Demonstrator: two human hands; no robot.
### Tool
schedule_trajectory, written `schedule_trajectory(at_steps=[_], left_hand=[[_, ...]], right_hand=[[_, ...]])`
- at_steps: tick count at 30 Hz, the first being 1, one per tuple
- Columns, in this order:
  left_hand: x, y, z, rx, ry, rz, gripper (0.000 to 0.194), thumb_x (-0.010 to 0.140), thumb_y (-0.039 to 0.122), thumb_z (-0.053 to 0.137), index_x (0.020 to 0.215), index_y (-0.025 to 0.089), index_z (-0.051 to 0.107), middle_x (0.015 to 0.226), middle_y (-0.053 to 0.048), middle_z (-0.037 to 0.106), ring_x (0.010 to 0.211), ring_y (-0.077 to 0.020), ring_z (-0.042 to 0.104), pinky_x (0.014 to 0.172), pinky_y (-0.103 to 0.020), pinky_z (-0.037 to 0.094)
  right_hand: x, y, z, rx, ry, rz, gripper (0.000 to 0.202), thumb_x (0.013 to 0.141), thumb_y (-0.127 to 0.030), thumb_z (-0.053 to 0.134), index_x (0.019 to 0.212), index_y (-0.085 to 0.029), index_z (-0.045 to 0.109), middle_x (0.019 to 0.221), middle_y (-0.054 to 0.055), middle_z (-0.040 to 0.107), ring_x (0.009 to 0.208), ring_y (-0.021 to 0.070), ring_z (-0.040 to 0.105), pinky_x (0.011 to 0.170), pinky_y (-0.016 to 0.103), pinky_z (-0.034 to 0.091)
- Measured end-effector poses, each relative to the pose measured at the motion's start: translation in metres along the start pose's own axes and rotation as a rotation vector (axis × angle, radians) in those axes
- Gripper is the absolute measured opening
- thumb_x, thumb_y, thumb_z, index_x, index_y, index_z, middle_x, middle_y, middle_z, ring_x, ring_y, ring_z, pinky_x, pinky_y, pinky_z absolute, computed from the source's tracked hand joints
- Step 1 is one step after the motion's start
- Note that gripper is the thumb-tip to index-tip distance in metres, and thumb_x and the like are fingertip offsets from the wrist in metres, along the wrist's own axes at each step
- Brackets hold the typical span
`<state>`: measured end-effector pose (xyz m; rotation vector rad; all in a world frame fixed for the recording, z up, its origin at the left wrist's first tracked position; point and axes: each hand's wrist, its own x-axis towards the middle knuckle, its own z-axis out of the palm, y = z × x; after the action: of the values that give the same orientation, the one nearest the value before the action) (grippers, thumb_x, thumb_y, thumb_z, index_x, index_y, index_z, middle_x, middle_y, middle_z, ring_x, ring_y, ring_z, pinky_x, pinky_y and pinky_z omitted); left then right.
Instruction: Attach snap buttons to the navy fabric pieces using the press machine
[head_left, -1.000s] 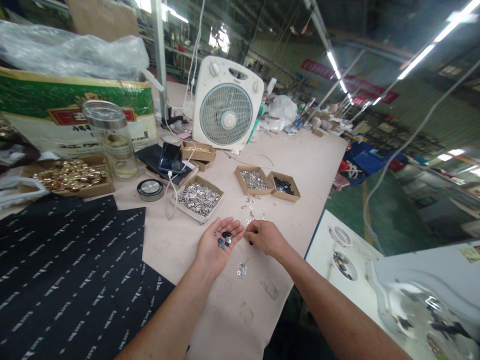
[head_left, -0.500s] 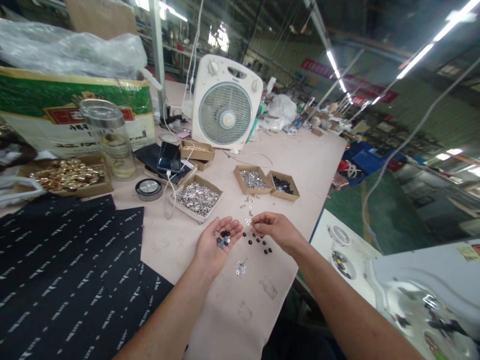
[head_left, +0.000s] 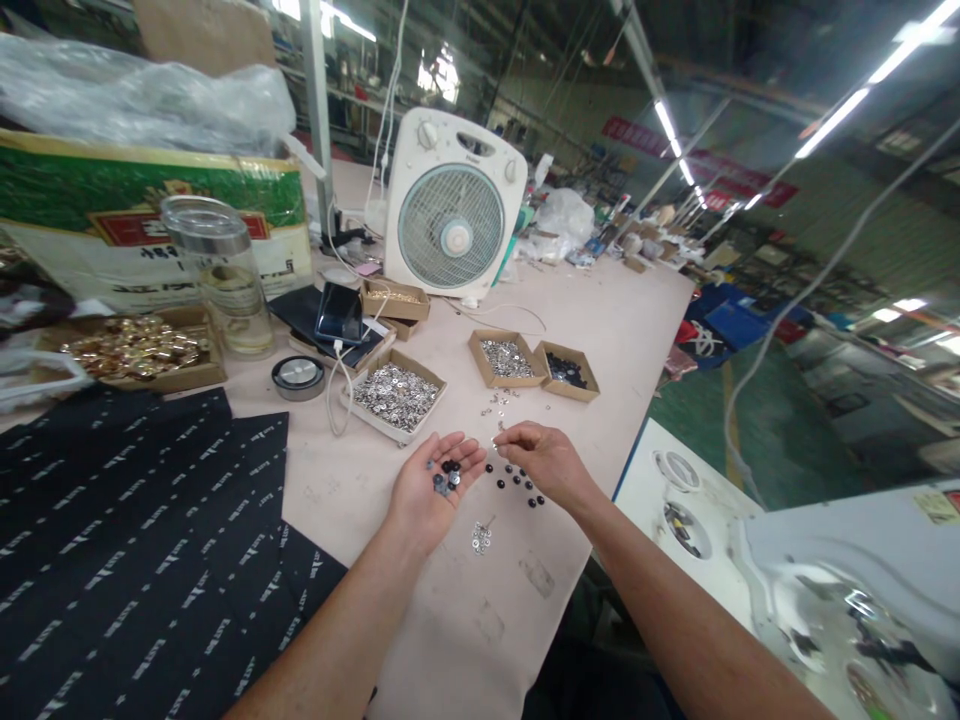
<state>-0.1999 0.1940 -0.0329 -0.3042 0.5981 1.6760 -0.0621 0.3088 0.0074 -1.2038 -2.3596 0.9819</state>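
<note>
My left hand [head_left: 431, 490] lies palm up with its fingers stretched out, cupping several small black and grey snap buttons [head_left: 448, 478]. Just right of it, my right hand [head_left: 544, 462] points down at the table, thumb and forefinger pinched together over small silver snap parts. What sits between those fingertips is too small to make out. Several black snap caps [head_left: 517, 481] are scattered on the table under and beside the right hand. Nearer to me is a small cluster of silver snap rings [head_left: 481, 538]. More loose silver pieces [head_left: 495, 404] lie beyond my right fingertips.
Open boxes hold silver parts [head_left: 397, 397], more silver parts [head_left: 507, 359] and black parts [head_left: 565, 371]. Behind stand a box fan [head_left: 454, 210] and a glass jar [head_left: 232, 300]. Dark printed fabric [head_left: 142, 560] covers the left; a white machine [head_left: 847, 560] stands right.
My right hand has shifted slightly left and away from me, from above the black caps to the silver pieces. The left hand stays in place with its snap buttons.
</note>
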Motion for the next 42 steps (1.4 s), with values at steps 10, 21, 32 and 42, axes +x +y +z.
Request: schedule_trajectory(at_steps=[10,21,32,42], left_hand=[[0.002,0.001,0.0,-0.008,-0.002,0.0,0.023,0.092,0.026,0.051,0.093,0.008,0.065,0.089,-0.015,0.072,0.087,-0.0254,0.072,0.085,-0.038,0.058],[0.004,0.0,-0.003,-0.01,-0.021,0.003,0.022,0.091,0.026,0.052,0.094,0.008,0.065,0.088,-0.015,0.072,0.09,-0.0266,0.072,0.086,-0.039,0.058],[0.001,0.0,0.001,0.009,0.008,-0.005,0.021,0.092,0.025,0.051,0.093,0.009,0.065,0.089,-0.015,0.072,0.088,-0.0254,0.072,0.085,-0.039,0.059],[0.002,0.001,0.0,0.003,-0.002,-0.002,0.022,0.092,0.026,0.052,0.094,0.008,0.065,0.089,-0.015,0.072,0.088,-0.0263,0.072,0.084,-0.038,0.059]], right_hand=[[-0.001,0.005,0.02,-0.199,-0.2,-0.157,0.02,0.081,-0.015,0.053,0.081,-0.019,0.073,0.078,0.0,0.069,0.073,0.0149,0.06,0.07,0.024,0.041],[-0.001,0.01,0.029,-0.405,-0.148,-0.215,0.012,0.081,-0.012,0.058,0.074,-0.018,0.066,0.073,0.0,0.063,0.067,0.0137,0.053,0.063,0.023,0.033],[-0.007,-0.001,0.025,-0.244,-0.162,-0.101,0.014,0.081,-0.013,0.056,0.078,-0.02,0.067,0.069,-0.002,0.065,0.066,0.0138,0.056,0.061,0.022,0.035],[-0.005,0.002,0.029,-0.46,-0.079,-0.122,0.006,0.083,-0.018,0.062,0.082,-0.02,0.067,0.083,0.002,0.065,0.075,0.0153,0.056,0.064,0.024,0.033]])
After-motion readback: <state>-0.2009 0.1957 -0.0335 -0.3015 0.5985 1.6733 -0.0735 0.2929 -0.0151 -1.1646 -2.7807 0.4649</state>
